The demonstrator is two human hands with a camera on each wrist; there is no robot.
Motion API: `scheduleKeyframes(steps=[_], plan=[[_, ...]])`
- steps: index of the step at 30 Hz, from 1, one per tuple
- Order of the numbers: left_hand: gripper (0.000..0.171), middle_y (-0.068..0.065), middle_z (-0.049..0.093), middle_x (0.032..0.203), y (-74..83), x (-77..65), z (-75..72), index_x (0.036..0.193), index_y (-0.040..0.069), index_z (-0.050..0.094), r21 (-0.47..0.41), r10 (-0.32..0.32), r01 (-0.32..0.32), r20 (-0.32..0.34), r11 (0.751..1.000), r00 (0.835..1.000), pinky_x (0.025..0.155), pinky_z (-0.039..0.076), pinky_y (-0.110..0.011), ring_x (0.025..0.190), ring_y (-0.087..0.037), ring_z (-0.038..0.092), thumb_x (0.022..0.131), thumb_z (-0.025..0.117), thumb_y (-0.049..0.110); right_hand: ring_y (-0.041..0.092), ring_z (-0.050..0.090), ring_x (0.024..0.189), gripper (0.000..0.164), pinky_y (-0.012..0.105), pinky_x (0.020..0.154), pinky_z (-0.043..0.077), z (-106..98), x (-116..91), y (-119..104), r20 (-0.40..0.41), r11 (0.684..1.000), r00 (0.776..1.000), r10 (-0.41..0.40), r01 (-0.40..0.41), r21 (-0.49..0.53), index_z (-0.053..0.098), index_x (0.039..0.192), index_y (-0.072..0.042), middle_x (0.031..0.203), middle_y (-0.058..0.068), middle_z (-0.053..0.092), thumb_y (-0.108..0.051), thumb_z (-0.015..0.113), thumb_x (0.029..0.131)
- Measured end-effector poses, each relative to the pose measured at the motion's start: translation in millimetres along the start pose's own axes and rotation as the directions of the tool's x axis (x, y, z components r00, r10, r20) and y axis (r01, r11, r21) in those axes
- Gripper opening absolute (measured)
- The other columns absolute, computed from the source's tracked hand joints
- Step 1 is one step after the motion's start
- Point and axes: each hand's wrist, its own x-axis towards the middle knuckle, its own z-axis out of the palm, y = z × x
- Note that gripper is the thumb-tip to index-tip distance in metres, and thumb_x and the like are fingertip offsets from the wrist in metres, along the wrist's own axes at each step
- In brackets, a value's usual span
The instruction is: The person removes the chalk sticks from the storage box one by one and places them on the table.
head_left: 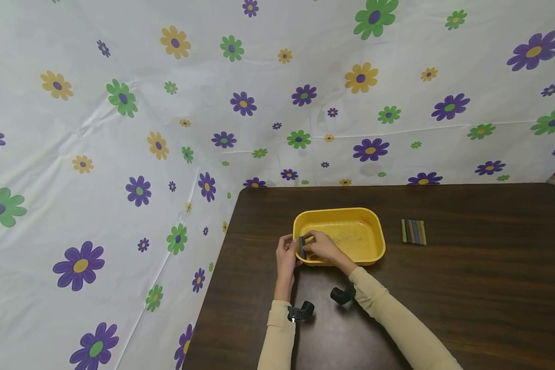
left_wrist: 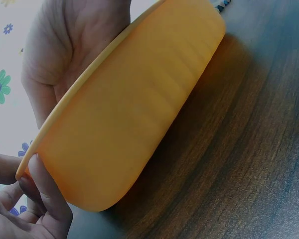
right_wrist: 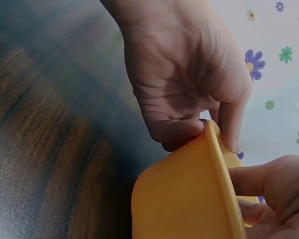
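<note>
At the left end of a yellow plastic tub (head_left: 357, 211), my left hand (head_left: 287, 257) holds the rim, with fingers and thumb on both sides of the wall in the left wrist view. My right hand (head_left: 322, 245) reaches over the front rim into that same end, its fingers curled. Dark, slim sticks (head_left: 302, 247) lie along the inside of the left wall, between the two hands. The right fingertips pinch at one of them; in the right wrist view a small dark end (right_wrist: 204, 120) shows between finger and thumb, the rest hidden by the hand and wall.
Right of the tub, several coloured sticks (head_left: 413, 232) in green, brown, blue and yellowish tones lie side by side on the dark wooden table (head_left: 481, 288). A white flower-print sheet (head_left: 268, 128) hangs behind and to the left. Black wrist cameras (head_left: 301, 311) sit on both forearms.
</note>
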Motion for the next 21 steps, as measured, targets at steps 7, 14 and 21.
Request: scheduleKeyframes(steps=[7, 14, 21], plan=[[0.032, -0.032, 0.057, 0.103, 4.2, -3.7, 1.8, 0.133, -0.011, 0.055, 0.013, 0.022, -0.022, -0.014, 1.0, 1.0, 0.053, 0.049, -0.026, 0.071, -0.024, 0.057, 0.106, 0.054, 0.007, 0.033, 0.071, 0.093, 0.046, 0.042, 0.077, 0.061, 2, 6, -1, 0.011, 0.994, 0.998, 0.066, -0.067, 0.088, 0.052, 0.135, 0.014, 0.112, 0.025, 0.067, -0.002, 0.068, 0.095], [0.033, -0.033, 0.057, 0.103, -19.8, 12.7, 0.5, 0.135, -0.01, 0.054, 0.027, 0.007, -0.006, -0.018, 1.0, 1.0, 0.052, 0.047, -0.026, 0.07, -0.026, 0.056, 0.107, 0.053, 0.008, 0.033, 0.071, 0.095, 0.052, 0.04, 0.077, 0.06, 6, 12, -1, 0.012, 0.982, 0.991, 0.132, -0.132, 0.133, 0.049, 0.14, 0.012, 0.112, 0.024, 0.065, -0.003, 0.069, 0.094], [0.032, -0.02, 0.06, 0.099, -34.6, 21.0, 0.4, 0.134, -0.002, 0.058, 0.024, 0.013, -0.012, -0.041, 1.0, 0.999, 0.049, 0.044, -0.022, 0.07, -0.02, 0.055, 0.107, 0.057, 0.015, 0.029, 0.069, 0.091, 0.054, 0.04, 0.078, 0.059, 8, 18, 0, 0.004, 0.981, 0.991, 0.136, -0.135, 0.136, 0.048, 0.143, 0.01, 0.108, 0.022, 0.065, 0.001, 0.068, 0.094]])
